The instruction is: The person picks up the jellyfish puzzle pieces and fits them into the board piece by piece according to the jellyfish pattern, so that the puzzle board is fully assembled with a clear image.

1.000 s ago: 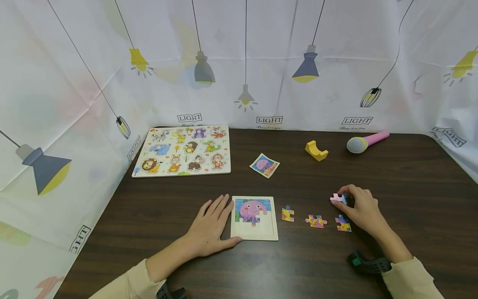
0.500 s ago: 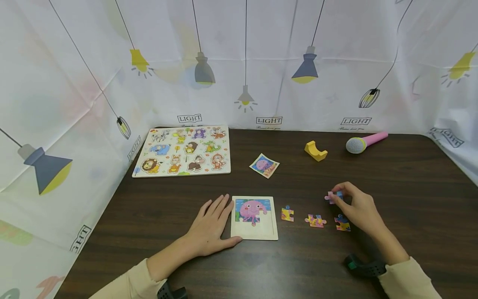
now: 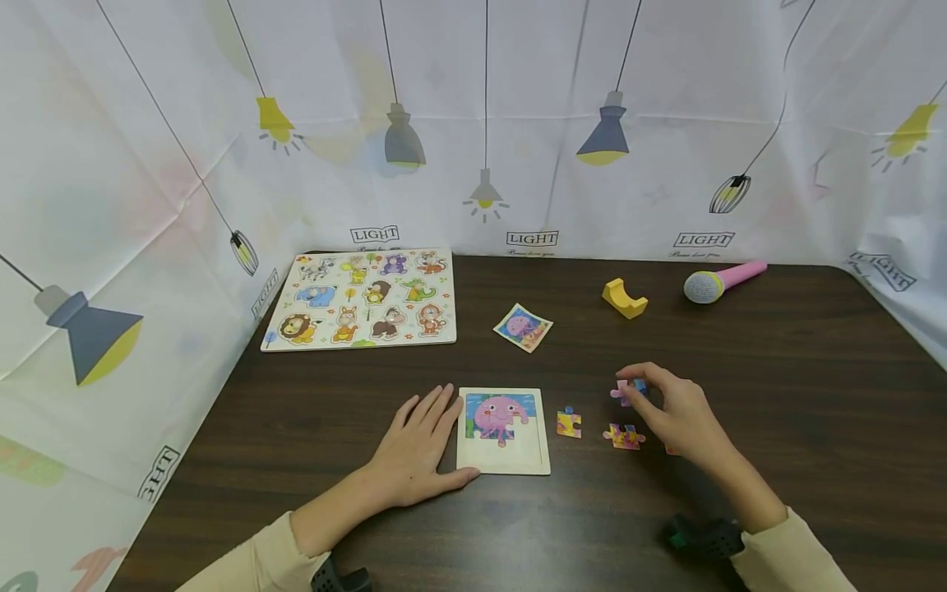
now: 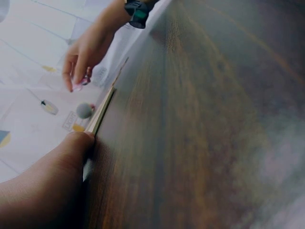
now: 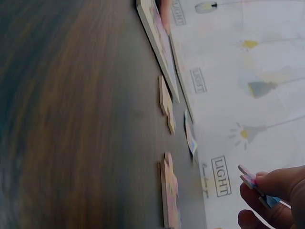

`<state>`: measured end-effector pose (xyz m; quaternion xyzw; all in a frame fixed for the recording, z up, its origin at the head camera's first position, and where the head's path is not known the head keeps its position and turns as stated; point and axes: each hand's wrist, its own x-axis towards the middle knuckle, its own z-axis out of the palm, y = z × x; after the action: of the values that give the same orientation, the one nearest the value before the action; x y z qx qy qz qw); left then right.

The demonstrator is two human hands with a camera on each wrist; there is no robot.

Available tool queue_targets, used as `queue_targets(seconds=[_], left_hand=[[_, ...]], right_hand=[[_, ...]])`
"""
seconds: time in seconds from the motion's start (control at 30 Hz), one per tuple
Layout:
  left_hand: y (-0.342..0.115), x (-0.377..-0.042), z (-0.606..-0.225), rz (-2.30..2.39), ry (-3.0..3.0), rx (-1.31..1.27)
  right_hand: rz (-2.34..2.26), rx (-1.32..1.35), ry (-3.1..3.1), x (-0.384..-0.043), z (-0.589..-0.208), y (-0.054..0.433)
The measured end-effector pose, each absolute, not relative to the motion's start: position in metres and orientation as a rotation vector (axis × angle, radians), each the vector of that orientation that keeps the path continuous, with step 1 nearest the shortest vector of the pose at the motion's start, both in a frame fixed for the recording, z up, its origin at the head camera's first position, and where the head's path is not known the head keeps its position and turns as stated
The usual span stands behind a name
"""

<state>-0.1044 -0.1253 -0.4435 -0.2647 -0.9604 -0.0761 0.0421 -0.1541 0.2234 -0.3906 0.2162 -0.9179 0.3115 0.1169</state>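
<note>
My right hand (image 3: 676, 415) pinches a pink and blue jigsaw piece (image 3: 620, 393) between thumb and fingers; in the right wrist view the held piece (image 5: 251, 179) shows edge-on, raised off the table. Spread fingers of my left hand (image 3: 422, 448) lie on the table along the left edge of a square puzzle tray (image 3: 510, 459), the thumb at its lower corner. A pink octopus picture fills the tray's upper part. To its right lie a yellow piece (image 3: 568, 424) and a pink-yellow piece (image 3: 624, 437). Another piece (image 3: 670, 450) is mostly hidden under my right hand.
A small octopus picture card (image 3: 523, 327) lies behind the tray. At the back left is a board of animal shapes (image 3: 362, 300). A yellow curved block (image 3: 625, 299) and a pink toy microphone (image 3: 725, 282) sit at the back right, before a white printed cloth (image 3: 444, 82).
My right hand has moved left with the jigsaw piece, from above the right-hand piece to above the pink-yellow one, covering most of the former. My left hand has stayed still.
</note>
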Motion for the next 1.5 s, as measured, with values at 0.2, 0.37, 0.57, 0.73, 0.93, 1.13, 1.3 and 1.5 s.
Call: queue_targets(seconds=[0.2, 0.37, 0.57, 0.73, 0.93, 1.13, 1.3, 1.5], left_hand=[[-0.126, -0.104, -0.444, -0.243, -2.942, -0.811], [-0.126, -0.105, -0.444, -0.238, -2.94, -0.809], [-0.126, -0.105, -0.444, -0.234, -2.935, -0.811], [-0.126, -0.106, -0.445, -0.219, -2.93, -0.809], [-0.126, -0.106, -0.445, -0.215, -2.924, -0.812], [-0.126, -0.105, -0.445, -0.222, -2.927, -0.815], [-0.126, -0.106, -0.445, -0.215, -2.927, -0.813], [-0.126, -0.106, -0.446, -0.186, -2.939, -0.798]], right_hand=[[0.953, 0.722, -2.702, -0.155, -0.393, 0.21], [0.982, 0.773, -2.72, -0.157, -0.396, 0.197], [1.02, 0.868, -2.731, -0.157, -0.399, 0.178], [1.033, 0.954, -2.72, -0.156, -0.402, 0.164], [1.082, 0.995, -2.727, -0.155, -0.406, 0.151], [1.09, 1.034, -2.695, -0.155, -0.41, 0.14], [1.074, 1.046, -2.697, -0.155, -0.414, 0.132], [1.049, 1.078, -2.694, -0.155, -0.417, 0.127]])
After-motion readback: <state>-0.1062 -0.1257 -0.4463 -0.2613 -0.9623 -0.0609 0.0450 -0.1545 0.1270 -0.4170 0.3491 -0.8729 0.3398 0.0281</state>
